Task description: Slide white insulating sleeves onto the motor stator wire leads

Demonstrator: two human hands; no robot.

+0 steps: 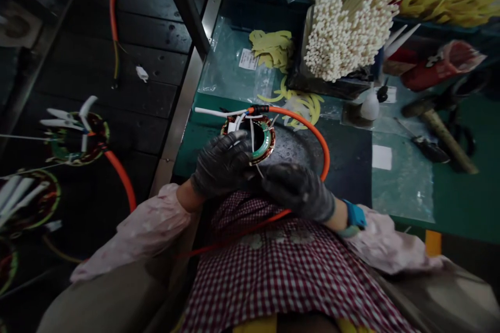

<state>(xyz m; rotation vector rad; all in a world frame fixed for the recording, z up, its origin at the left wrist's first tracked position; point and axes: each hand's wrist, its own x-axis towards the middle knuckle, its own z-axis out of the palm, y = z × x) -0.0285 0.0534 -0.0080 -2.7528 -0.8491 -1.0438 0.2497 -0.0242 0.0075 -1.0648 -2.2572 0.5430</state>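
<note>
A round wound coil ring [262, 139] with copper and green windings stands at the near edge of the green bench [461, 192]. White sleeved leads and an orange cable [317, 135] come off its top. My left hand [222, 164], in a dark glove, is closed round the ring's left side. Just below the ring, my gloved right hand [297, 190] has its fingers curled together, pinching a thin white strand by the ring's lower edge. The orange cable loops right and runs back under my right hand across a checked apron.
A bundle of white sleeves [351, 26] stands upright at the back, with yellow strips [273, 47] and a hammer [441, 130] nearby. More coil rings with white leads [76, 135] lie on dark boards to the left. A metal rail [187, 88] edges the bench.
</note>
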